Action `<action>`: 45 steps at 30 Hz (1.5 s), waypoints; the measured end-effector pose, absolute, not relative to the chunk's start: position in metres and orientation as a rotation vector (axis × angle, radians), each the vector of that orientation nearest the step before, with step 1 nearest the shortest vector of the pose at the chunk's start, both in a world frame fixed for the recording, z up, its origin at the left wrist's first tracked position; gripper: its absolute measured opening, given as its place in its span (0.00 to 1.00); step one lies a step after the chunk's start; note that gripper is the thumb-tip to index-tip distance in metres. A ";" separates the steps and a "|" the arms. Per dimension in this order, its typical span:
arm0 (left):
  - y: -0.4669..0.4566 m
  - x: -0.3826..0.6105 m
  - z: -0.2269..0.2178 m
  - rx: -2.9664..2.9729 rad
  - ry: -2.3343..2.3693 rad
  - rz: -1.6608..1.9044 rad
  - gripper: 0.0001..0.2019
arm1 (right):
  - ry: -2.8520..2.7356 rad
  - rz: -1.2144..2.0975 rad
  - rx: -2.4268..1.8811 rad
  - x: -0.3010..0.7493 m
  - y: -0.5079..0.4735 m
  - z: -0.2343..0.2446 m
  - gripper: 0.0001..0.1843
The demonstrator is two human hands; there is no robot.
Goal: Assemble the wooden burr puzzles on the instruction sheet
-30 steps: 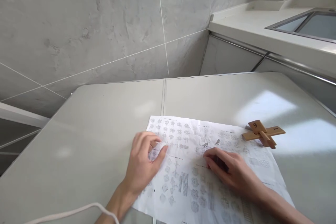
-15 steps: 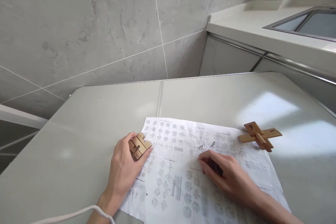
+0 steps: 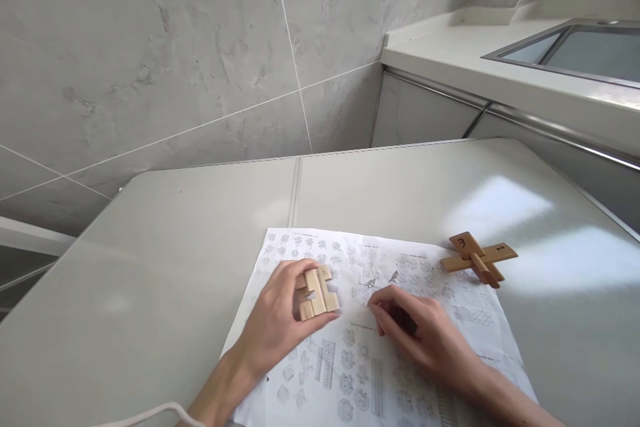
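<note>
My left hand (image 3: pixel 275 307) grips a notched wooden puzzle block (image 3: pixel 319 293) between thumb and fingers, over the printed instruction sheet (image 3: pixel 265 267). The block is pale and looks made of several pieces side by side; part of it is hidden by the fingers. On the sheet's right half, my right hand (image 3: pixel 425 333) rests with its fingers curled together, and nothing shows in them. Beyond it, at the sheet's upper right edge, sits a cross-shaped wooden puzzle assembly (image 3: pixel 480 259) of crossed pieces, with dark marks on two of them.
A light grey table (image 3: pixel 150 247) with a seam down its middle lies under the sheet. A white cable (image 3: pixel 150 410) runs by my left forearm. Behind are a grey tiled wall (image 3: pixel 200 47) and, at right, a white counter (image 3: pixel 430 47) with a sink (image 3: pixel 590 47).
My left hand has moved right with the wooden block, from the sheet's left edge to nearer my right hand, and the block has turned. My right hand stays curled on the sheet.
</note>
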State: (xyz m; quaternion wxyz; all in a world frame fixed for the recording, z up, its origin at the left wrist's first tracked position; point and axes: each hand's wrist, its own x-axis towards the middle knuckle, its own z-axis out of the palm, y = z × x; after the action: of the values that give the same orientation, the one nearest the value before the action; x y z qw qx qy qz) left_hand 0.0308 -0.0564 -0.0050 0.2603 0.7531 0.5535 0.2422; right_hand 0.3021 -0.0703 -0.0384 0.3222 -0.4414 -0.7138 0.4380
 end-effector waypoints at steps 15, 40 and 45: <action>-0.038 0.082 -0.024 2.135 1.119 0.549 0.39 | -1.705 1.014 -1.245 0.302 -0.067 -0.040 0.12; -0.027 0.051 -0.012 2.079 1.090 0.531 0.36 | -1.987 0.604 -1.241 0.310 -0.070 -0.046 0.05; -0.031 0.053 -0.011 1.945 1.048 0.559 0.37 | -2.013 0.679 -1.095 0.311 -0.075 -0.046 0.14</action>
State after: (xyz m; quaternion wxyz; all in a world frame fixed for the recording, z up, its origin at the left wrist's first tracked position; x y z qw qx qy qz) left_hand 0.0534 -0.0310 -0.0105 0.4183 0.7752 0.4177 0.2229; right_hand 0.3109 -0.0746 -0.0462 0.3671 -0.4261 -0.7834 0.2645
